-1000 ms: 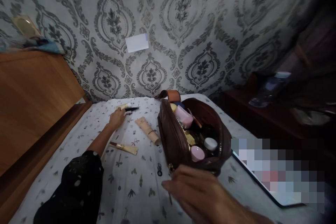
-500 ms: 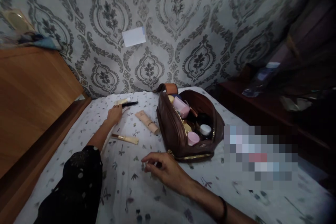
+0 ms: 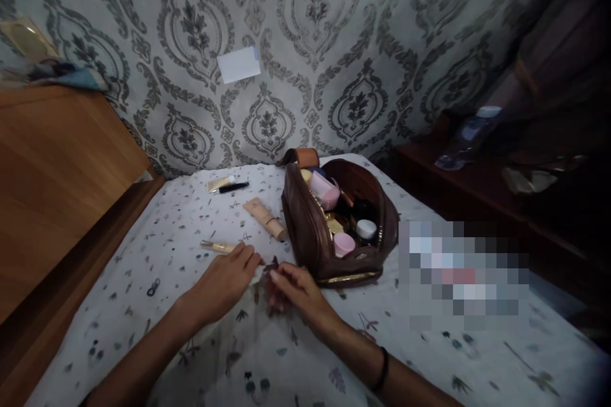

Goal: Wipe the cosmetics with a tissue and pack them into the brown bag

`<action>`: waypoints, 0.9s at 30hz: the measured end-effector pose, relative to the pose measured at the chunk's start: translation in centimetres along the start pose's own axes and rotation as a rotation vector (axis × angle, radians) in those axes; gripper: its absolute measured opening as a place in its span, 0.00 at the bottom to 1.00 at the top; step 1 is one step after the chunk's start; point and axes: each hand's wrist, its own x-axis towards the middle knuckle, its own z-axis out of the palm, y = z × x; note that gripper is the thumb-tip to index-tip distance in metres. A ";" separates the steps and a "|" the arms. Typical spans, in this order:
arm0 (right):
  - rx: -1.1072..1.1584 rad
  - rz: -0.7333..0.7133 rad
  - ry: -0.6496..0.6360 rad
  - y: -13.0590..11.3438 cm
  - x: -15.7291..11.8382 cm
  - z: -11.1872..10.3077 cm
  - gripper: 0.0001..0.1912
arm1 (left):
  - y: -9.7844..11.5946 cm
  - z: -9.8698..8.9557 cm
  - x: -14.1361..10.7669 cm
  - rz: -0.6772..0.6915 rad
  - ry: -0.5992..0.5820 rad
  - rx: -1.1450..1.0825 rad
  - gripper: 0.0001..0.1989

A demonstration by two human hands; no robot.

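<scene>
In front of the brown bag [image 3: 305,229], my two hands meet over the bedsheet. My left hand [image 3: 226,283] has its fingers curled, their tips hidden from me. My right hand [image 3: 305,299] faces it, thumb and fingers drawn together with blurred tips. Between them shows a small dark item [image 3: 271,264], too smeared to name. Just behind my left hand lies a slim gold tube [image 3: 220,247], partly covered. A beige squeeze tube [image 3: 265,219] rests left of the bag. Farther back are a black pen-like stick [image 3: 233,187] and a small cream tube [image 3: 218,184].
The open bag holds a pink container [image 3: 324,191], a pink-lidded jar [image 3: 344,244] and a white-lidded jar [image 3: 366,229]. A wooden panel [image 3: 67,172] borders the left side. A clear bottle [image 3: 465,140] stands on dark furniture at right. A blurred-out patch [image 3: 458,276] covers the right side.
My left hand has come from the back tubes toward me and right, now beside my right hand. A thin item near the black stick is gone from there. The view has shifted slightly.
</scene>
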 end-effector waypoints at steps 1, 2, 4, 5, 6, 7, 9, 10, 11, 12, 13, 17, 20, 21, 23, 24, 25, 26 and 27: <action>-0.001 0.006 -0.003 0.2 -0.1 0.0 0.28 | 0.6 0.0 -0.4 0.000 0.017 0.011 0.20; 0.013 0.017 -0.004 0.3 -0.2 0.1 0.29 | 0.9 -0.1 -0.7 -0.002 0.032 0.010 0.21; 0.069 0.042 0.007 0.5 -0.3 0.2 0.30 | 1.1 0.0 -1.1 0.005 0.048 -0.004 0.21; 0.095 0.052 0.014 0.6 -0.3 0.2 0.31 | 1.1 0.0 -1.3 0.018 0.056 -0.007 0.21; 0.110 0.059 0.017 0.7 -0.3 0.3 0.32 | 1.1 0.1 -1.4 0.032 0.063 -0.007 0.21; 0.114 0.066 0.015 0.7 -0.3 0.3 0.32 | 1.0 0.2 -1.6 0.045 0.073 -0.007 0.21; 0.114 0.083 0.009 0.9 -0.2 0.4 0.32 | 0.9 0.4 -2.1 0.050 0.078 -0.031 0.22; 0.118 0.092 0.006 1.0 -0.2 0.4 0.32 | 0.8 0.5 -2.3 0.048 0.075 -0.064 0.24; 0.125 0.097 0.007 1.1 -0.2 0.5 0.32 | 0.7 0.6 -2.6 0.047 0.074 -0.110 0.27; 0.132 0.096 0.016 1.2 -0.1 0.5 0.31 | 0.8 0.6 -2.7 0.048 0.086 -0.162 0.31; 0.138 0.092 0.026 1.3 -0.1 0.6 0.30 | 1.0 0.7 -2.8 0.053 0.120 -0.214 0.33; 0.108 0.045 0.048 1.0 -0.4 0.7 0.16 | 3.5 1.1 -2.0 0.051 0.385 -0.287 0.26; 0.057 -0.054 0.072 0.4 -0.9 0.7 0.10 | 5.7 1.8 -0.7 0.045 0.515 -0.158 0.14; 0.058 -0.063 0.072 0.2 -1.1 0.8 0.10 | 6.1 2.1 -0.4 0.036 0.536 -0.113 0.11; 0.102 -0.026 0.033 0.0 -1.2 0.9 0.10 | 6.0 2.3 -0.2 0.008 0.548 -0.058 0.09; 0.135 0.001 -0.004 -0.1 -1.2 0.9 0.12 | 5.7 2.3 -0.3 -0.007 0.540 -0.043 0.10; 0.165 0.015 -0.035 -0.2 -1.2 0.9 0.15 | 5.2 2.2 -0.4 -0.026 0.528 -0.038 0.12; 0.186 0.016 -0.049 -0.3 -1.2 0.9 0.19 | 4.6 2.0 -0.6 -0.056 0.509 -0.046 0.13; 0.194 0.010 -0.057 -0.4 -1.2 0.9 0.22 | 4.0 1.8 -0.8 -0.098 0.489 -0.073 0.15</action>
